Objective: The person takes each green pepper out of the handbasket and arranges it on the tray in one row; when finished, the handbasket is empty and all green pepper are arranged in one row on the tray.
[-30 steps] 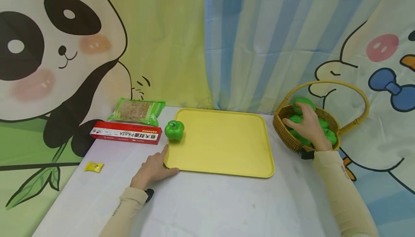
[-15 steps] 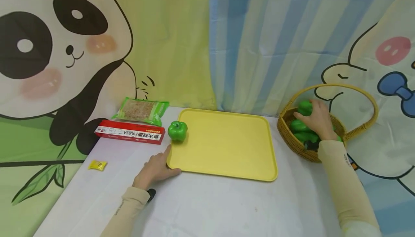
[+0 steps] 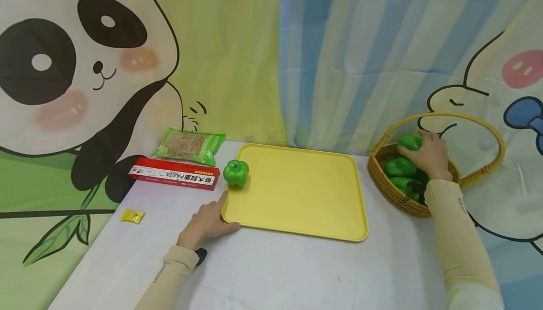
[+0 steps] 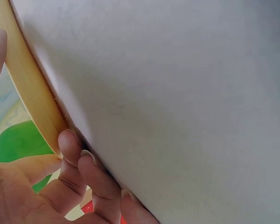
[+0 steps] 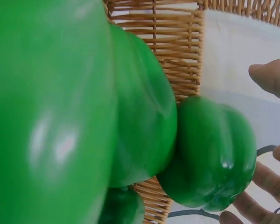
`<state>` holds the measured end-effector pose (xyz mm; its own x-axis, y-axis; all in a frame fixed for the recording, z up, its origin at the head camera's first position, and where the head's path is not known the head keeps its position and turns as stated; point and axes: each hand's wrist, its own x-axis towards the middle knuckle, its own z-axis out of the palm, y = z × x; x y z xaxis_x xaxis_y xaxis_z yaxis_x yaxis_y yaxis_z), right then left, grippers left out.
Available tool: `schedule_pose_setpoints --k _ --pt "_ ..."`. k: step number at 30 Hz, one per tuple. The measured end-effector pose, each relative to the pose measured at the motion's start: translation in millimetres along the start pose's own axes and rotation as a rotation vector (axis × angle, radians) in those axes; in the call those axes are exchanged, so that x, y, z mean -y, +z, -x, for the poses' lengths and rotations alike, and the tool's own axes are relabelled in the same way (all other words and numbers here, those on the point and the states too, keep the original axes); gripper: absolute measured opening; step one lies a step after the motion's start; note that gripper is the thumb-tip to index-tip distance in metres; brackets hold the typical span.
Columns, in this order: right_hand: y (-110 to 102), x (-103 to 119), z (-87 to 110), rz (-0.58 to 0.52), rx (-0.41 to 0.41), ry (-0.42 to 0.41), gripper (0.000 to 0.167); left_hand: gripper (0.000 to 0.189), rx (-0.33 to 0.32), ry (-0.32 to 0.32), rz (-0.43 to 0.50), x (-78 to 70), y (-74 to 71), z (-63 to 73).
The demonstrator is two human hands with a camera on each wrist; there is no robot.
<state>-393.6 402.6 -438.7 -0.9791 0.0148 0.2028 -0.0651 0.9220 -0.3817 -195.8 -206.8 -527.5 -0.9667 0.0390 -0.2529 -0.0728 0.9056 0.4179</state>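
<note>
My left hand (image 3: 209, 220) touches the near left corner of a yellow tray (image 3: 297, 197), thumb along its front edge and forefinger by its left side. In the left wrist view the fingertips meet the tray's outer wall (image 4: 35, 84). One green bell pepper (image 3: 235, 173) sits upright at the tray's left edge. Over a wicker basket (image 3: 383, 192) on the right, my right hand (image 3: 431, 154) reaches around the rearmost green bell pepper (image 3: 410, 142). The right wrist view shows fingers against that pepper (image 5: 214, 154), while the thumb (image 5: 268, 77) stands apart from it.
Several more green bell peppers (image 3: 400, 166) fill the basket beneath its tall arched handle (image 3: 488, 171). Left of the tray lie a red pasta box (image 3: 174, 173), a green-edged food packet (image 3: 188, 146) and a small yellow wrapped piece (image 3: 132, 216). A printed curtain (image 3: 322, 65) hangs behind.
My right hand has shifted to the right over the basket, around the rear pepper, uncovering other peppers. The left hand stays at the tray corner. The head view has turned slightly left.
</note>
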Motion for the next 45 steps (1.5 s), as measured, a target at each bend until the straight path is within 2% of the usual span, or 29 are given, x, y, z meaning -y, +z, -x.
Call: schedule_pose_setpoints --k 6,17,25,33,38,45 --pt "1 -9 -3.5 0.023 0.014 0.015 0.092 0.115 -0.002 0.002 0.002 0.7 0.0 0.2" --pt "1 -18 -7.2 -0.053 0.075 0.032 0.09 0.116 0.007 -0.015 -0.006 -0.3 0.9 -0.4" --pt "-1 -17 -5.4 -0.059 0.095 0.0 0.077 0.116 -0.004 -0.009 -0.014 0.5 0.6 -1.4" --pt "-4 -13 -0.2 -0.056 0.055 -0.014 0.068 0.115 0.003 -0.003 -0.011 -0.6 1.2 0.5" --pt "-8 -8 3.3 -0.048 0.015 -0.05 0.065 0.115 0.0 0.008 -0.009 -0.8 -1.0 1.1" --pt "-16 6 11.9 -0.072 -0.026 -0.06 0.064 0.116 0.004 0.014 -0.007 1.4 -1.6 1.7"
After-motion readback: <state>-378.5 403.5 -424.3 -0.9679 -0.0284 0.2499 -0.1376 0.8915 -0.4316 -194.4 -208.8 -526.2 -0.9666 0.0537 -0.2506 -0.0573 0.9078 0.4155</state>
